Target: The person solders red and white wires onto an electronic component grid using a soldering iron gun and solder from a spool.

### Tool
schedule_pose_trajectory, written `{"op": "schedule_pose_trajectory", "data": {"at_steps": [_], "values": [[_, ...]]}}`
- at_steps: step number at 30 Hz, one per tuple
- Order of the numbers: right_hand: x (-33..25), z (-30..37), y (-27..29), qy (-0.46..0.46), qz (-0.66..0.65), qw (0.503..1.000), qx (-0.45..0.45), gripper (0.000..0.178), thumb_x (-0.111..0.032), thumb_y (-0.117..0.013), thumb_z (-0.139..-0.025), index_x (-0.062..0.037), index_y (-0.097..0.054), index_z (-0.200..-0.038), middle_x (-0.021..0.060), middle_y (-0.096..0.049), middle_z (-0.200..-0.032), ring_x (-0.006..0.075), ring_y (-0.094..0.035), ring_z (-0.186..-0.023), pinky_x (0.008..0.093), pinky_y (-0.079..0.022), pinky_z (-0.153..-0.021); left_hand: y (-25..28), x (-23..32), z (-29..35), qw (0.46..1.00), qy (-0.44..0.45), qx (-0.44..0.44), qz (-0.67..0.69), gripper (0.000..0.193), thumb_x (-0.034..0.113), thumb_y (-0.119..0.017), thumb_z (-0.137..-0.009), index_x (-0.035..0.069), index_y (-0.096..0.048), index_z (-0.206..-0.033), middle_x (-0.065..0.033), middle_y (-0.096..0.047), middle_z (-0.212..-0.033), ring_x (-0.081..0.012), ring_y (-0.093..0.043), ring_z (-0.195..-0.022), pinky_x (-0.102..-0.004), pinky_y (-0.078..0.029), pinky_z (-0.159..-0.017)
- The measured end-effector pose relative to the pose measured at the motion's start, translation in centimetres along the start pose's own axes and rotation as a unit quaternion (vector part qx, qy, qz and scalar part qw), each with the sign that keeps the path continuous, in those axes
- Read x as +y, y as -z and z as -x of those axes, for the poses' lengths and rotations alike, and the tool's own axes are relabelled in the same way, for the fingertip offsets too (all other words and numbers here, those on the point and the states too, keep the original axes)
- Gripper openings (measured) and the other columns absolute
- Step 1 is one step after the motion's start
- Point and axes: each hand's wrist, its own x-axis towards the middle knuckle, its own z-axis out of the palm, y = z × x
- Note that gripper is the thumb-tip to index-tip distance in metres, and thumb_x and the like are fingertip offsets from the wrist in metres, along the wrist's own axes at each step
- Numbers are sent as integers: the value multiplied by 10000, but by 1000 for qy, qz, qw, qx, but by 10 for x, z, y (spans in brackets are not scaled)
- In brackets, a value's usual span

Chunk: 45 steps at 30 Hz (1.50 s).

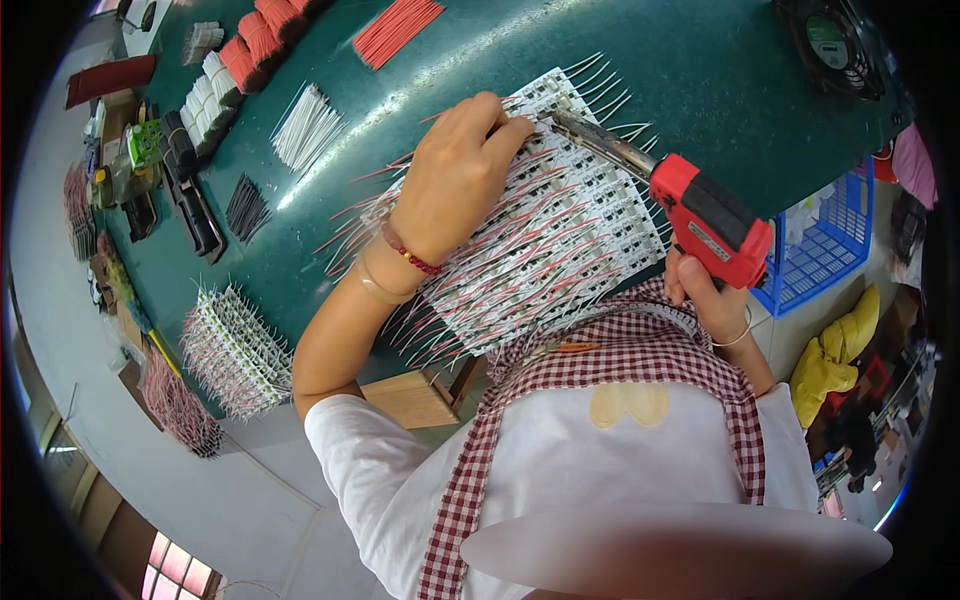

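Observation:
My right hand [710, 300] is wrapped round the handle of a red and black soldering gun [712, 215]. Its metal tip reaches left to the upper part of a white panel of small circuit boards [625, 235], close to my left fingertips. Over that panel, my left hand [465, 165] is closed in a pinch at the boards; whatever lies between the fingers is too small to make out. Rows of thin red and white wires [530, 255] stick out from the boards and fan toward the left and the near edge. Part of the panel is hidden under my left hand.
Loose white wires [308, 130], black wires [247, 208] and red wires [397, 30] lie on the green table [700, 70]. Wired boards [238, 350] are stacked at the left. A fan [830, 45] stands far right, above a blue basket [820, 245]. Bundled wires [210, 105] line the far left.

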Motion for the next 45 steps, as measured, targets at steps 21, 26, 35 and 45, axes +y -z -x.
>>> {"op": "schedule_pose_trajectory", "data": {"at_steps": [21,26,35,45], "values": [[-7,6,-1,38,-54,998,22,89,-89,-569,-918,-8,-558,-882,34,-541,-706,90,-514,-582,237,-438,-525,7,10,-5,999,-26,6,-36,230,-39,-669,-682,43,-655,-897,-81,-500,-752,-255,-529,-708,-359,-446,-638],[1,13,7,34,-33,999,-11,80,-85,-577,-907,-8,-579,-930,20,-550,-712,79,-516,-602,236,-432,-542,0,16,0,999,-42,2,-33,232,-37,-675,-675,38,-652,-894,-78,-489,-737,-249,-516,-699,-357,-438,-634],[17,17,7,47,44,997,30,65,-65,-619,-868,-16,-622,-911,13,-606,-768,106,-553,-678,269,-453,-615,-4,18,4,999,-24,-11,-36,244,-44,-669,-676,30,-649,-908,-81,-468,-738,-246,-516,-693,-354,-441,-631],[17,22,8,49,-2,999,3,99,-70,-587,-896,-11,-602,-975,15,-588,-809,109,-549,-703,269,-457,-634,-3,17,1,997,-51,-27,-42,273,-54,-612,-641,22,-648,-900,-83,-472,-754,-247,-517,-716,-345,-446,-646]]}}
